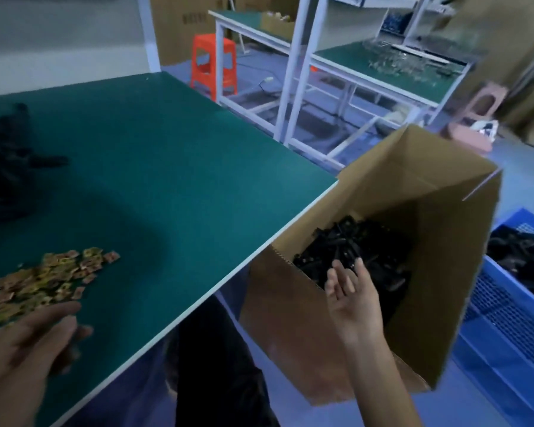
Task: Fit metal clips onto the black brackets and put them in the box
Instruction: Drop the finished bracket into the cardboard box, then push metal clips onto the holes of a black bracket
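Our right hand (352, 300) palm up, fingers loose and empty, over the cardboard box (444, 241) beside the green table (167, 164), black brackets (361, 245) heaped inside it, our left hand (28, 349), fingers stretched out, by the pile of metal clips (43, 282) on the table, hands well apart

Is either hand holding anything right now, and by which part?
Right hand lies open, palm up, over the brown cardboard box, holding nothing. Left hand is blurred at the brass-coloured metal clips; cannot tell.
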`<move>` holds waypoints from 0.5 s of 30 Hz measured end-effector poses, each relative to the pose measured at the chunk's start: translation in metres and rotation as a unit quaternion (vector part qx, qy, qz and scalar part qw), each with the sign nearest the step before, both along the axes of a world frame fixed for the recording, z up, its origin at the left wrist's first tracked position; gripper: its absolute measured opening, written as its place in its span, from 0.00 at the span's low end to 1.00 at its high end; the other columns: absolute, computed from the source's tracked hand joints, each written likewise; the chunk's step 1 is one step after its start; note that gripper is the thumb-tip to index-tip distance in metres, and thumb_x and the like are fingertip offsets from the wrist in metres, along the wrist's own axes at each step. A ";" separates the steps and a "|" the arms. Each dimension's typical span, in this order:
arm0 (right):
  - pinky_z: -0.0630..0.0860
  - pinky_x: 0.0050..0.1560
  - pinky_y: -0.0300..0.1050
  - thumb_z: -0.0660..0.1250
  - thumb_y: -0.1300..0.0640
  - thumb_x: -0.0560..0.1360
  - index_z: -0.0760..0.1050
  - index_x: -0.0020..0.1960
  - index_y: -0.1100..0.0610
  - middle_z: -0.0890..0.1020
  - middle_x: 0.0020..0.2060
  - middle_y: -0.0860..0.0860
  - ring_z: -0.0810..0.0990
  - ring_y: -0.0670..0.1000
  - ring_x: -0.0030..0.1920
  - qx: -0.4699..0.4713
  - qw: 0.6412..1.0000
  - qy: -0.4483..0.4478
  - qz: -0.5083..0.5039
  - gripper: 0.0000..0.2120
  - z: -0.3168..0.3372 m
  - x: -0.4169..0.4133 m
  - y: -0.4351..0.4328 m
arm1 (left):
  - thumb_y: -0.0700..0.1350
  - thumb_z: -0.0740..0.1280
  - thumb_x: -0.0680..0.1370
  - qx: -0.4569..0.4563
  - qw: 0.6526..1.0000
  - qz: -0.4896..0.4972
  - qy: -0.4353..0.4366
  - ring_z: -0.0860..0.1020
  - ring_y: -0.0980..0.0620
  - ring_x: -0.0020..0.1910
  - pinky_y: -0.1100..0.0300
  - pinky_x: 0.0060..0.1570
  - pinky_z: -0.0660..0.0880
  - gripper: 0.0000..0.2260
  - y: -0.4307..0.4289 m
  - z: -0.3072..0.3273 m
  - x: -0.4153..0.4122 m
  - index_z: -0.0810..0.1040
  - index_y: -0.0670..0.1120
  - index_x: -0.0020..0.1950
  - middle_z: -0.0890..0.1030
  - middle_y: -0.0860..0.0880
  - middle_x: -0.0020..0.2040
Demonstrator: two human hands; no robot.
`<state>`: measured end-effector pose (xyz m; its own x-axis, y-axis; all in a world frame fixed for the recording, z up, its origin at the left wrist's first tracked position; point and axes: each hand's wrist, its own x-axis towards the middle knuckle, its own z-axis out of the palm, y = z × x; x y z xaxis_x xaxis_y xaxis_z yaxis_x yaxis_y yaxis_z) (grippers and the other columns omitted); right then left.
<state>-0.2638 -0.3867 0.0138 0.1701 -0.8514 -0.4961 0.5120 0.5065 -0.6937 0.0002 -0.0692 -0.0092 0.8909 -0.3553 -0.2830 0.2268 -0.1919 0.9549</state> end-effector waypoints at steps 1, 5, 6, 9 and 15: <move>0.78 0.52 0.43 0.67 0.49 0.81 0.75 0.66 0.59 0.85 0.52 0.52 0.83 0.50 0.50 -0.004 1.000 0.001 0.021 0.17 -0.003 0.007 0.002 | 0.43 0.64 0.82 0.031 0.998 0.029 -0.036 0.81 0.48 0.37 0.56 0.37 0.80 0.11 0.002 0.008 -0.007 0.83 0.58 0.55 0.86 0.50 0.43; 0.80 0.43 0.39 0.65 0.55 0.82 0.80 0.61 0.55 0.86 0.46 0.52 0.83 0.49 0.42 -0.071 0.984 0.038 0.160 0.10 0.004 0.060 0.022 | 0.44 0.68 0.81 0.049 0.980 0.132 -0.141 0.81 0.51 0.42 0.54 0.41 0.78 0.11 0.020 0.032 -0.030 0.83 0.62 0.49 0.86 0.54 0.39; 0.79 0.38 0.38 0.66 0.57 0.82 0.82 0.60 0.56 0.86 0.44 0.54 0.83 0.48 0.38 -0.106 0.975 0.044 0.190 0.09 0.011 0.079 0.028 | 0.42 0.69 0.80 0.043 0.975 0.158 -0.153 0.81 0.54 0.42 0.57 0.42 0.79 0.12 0.026 0.034 -0.031 0.83 0.61 0.46 0.85 0.53 0.38; 0.79 0.34 0.38 0.68 0.60 0.80 0.85 0.53 0.55 0.87 0.42 0.56 0.83 0.49 0.36 -0.226 0.925 0.058 0.299 0.07 0.033 0.143 0.051 | 0.38 0.70 0.78 0.096 0.936 0.242 -0.238 0.79 0.69 0.39 0.79 0.44 0.70 0.16 0.045 0.030 -0.031 0.80 0.61 0.43 0.84 0.59 0.37; 0.81 0.40 0.44 0.70 0.58 0.79 0.83 0.49 0.49 0.85 0.37 0.48 0.82 0.49 0.37 -0.418 0.740 0.145 0.507 0.05 0.060 0.311 0.093 | 0.36 0.71 0.76 0.150 0.902 0.288 -0.285 0.78 0.70 0.39 0.83 0.43 0.68 0.15 0.066 0.018 -0.026 0.80 0.58 0.41 0.82 0.62 0.39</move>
